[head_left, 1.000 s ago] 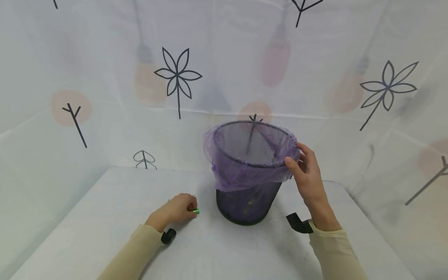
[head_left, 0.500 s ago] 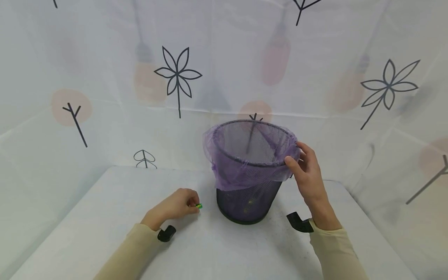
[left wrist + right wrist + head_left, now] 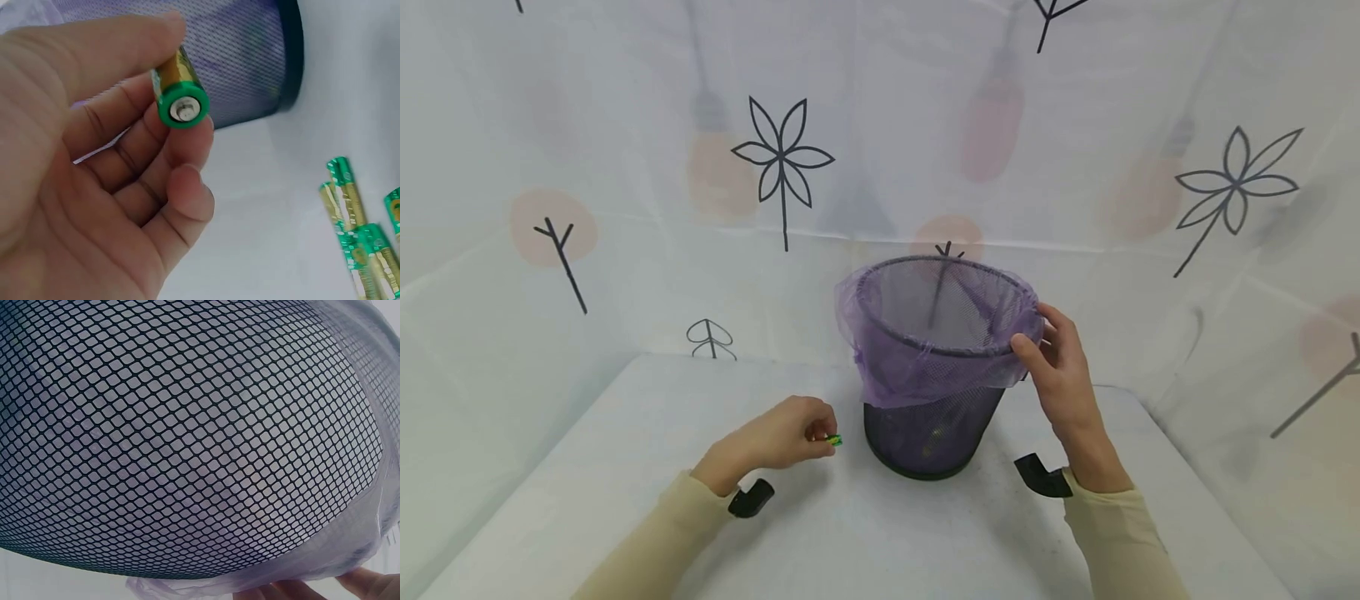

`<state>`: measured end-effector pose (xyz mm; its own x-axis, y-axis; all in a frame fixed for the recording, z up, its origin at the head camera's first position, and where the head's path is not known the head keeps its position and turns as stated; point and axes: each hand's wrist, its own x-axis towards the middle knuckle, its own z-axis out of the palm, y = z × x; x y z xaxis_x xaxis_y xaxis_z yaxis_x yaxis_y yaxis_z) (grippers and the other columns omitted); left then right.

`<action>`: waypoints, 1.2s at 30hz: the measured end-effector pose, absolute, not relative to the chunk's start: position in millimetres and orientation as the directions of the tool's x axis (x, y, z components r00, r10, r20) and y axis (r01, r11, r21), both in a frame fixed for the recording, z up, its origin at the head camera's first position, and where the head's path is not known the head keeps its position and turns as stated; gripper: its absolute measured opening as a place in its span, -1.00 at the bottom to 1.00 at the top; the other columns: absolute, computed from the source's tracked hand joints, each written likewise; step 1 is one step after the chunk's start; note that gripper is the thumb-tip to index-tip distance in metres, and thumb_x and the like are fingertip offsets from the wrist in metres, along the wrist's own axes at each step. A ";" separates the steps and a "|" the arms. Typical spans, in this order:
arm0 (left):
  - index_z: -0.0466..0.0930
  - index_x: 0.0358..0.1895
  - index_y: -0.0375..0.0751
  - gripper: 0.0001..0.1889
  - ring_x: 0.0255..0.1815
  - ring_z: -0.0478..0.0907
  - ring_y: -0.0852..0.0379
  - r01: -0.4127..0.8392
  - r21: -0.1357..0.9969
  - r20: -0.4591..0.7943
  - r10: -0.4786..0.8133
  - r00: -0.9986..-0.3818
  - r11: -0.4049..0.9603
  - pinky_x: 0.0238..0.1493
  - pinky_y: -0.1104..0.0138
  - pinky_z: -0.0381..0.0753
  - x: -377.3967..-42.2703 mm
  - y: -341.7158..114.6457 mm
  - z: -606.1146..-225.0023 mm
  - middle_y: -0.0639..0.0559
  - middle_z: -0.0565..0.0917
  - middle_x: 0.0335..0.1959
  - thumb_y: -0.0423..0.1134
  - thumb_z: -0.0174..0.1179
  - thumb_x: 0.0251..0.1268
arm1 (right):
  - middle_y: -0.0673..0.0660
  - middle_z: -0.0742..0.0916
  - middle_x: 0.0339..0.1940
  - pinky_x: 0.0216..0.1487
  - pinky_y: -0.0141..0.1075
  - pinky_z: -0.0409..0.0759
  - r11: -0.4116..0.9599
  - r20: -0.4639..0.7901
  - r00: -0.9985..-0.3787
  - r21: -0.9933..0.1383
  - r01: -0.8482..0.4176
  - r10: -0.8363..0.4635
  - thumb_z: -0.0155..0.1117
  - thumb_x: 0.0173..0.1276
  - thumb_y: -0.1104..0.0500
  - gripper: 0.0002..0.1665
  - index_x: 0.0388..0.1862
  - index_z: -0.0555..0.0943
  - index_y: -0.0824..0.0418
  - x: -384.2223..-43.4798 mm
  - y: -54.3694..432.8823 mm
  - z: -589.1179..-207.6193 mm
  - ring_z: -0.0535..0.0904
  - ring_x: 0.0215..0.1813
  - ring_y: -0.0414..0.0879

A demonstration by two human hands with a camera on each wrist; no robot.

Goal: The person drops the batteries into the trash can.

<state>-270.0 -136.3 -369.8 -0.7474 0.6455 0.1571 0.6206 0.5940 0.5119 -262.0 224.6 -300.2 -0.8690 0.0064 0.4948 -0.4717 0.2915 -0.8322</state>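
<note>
Left of the mesh bin (image 3: 917, 442), the left hand (image 3: 786, 433) pinches a green-and-gold battery (image 3: 180, 90); more batteries (image 3: 380, 259) lie near the bin. The right hand (image 3: 1062, 383) holds its rim and purple bag (image 3: 917, 379).

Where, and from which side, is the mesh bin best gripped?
Probably by the rim, from the person's right, as the right hand does: the mesh bin narrows downward, so the rim gives an edge to pinch, and the left hand, holding a battery, is on the other side.
</note>
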 end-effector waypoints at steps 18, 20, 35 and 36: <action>0.57 -0.32 -0.02 -0.91 -0.38 0.48 0.30 0.792 0.409 0.233 0.787 -0.572 0.454 -0.31 0.39 0.52 -250.0 -108.1 -254.1 0.26 0.54 -0.41 -0.23 0.31 0.20 | 0.25 0.34 0.36 0.11 -0.31 0.37 0.284 0.493 -0.870 -0.835 -0.472 0.002 0.10 0.44 0.10 -0.25 0.51 0.04 0.06 -260.9 223.7 -300.4 0.36 0.26 0.00; 0.57 -0.33 -0.02 -0.91 -0.38 0.48 0.30 0.801 0.397 0.241 0.792 -0.561 0.447 -0.31 0.39 0.52 -250.9 -103.3 -241.6 0.26 0.55 -0.41 -0.23 0.31 0.20 | 0.25 0.34 0.35 0.12 -0.31 0.37 0.286 0.494 -0.870 -0.834 -0.473 0.001 0.10 0.44 0.10 -0.25 0.51 0.03 0.05 -260.9 223.6 -300.1 0.36 0.27 0.02; 0.62 -0.35 -0.10 -0.94 -0.43 0.47 0.17 0.805 0.394 0.300 0.766 -0.568 0.443 -0.34 0.34 0.50 -276.9 -77.1 -181.9 0.11 0.57 -0.47 -0.25 0.31 0.19 | 0.29 0.34 0.34 0.05 -0.45 0.38 0.263 0.496 -0.868 -0.838 -0.478 0.002 0.10 0.44 0.12 -0.26 0.50 0.05 0.08 -261.6 222.9 -299.6 0.38 0.22 -0.07; 0.62 -0.35 -0.10 -0.94 -0.44 0.47 0.17 0.806 0.395 0.310 0.762 -0.568 0.441 -0.34 0.34 0.49 -279.6 -74.9 -180.1 0.10 0.58 -0.47 -0.25 0.31 0.18 | 0.29 0.34 0.34 0.05 -0.45 0.37 0.262 0.496 -0.868 -0.839 -0.478 0.004 0.10 0.43 0.12 -0.26 0.50 0.05 0.08 -261.6 223.1 -299.7 0.38 0.22 -0.07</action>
<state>-279.6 -74.9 -180.1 -0.5684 0.7622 0.3099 0.8062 0.4408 0.3946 -261.6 223.1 -299.7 -0.8684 0.0041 0.4959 -0.4777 0.2617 -0.8386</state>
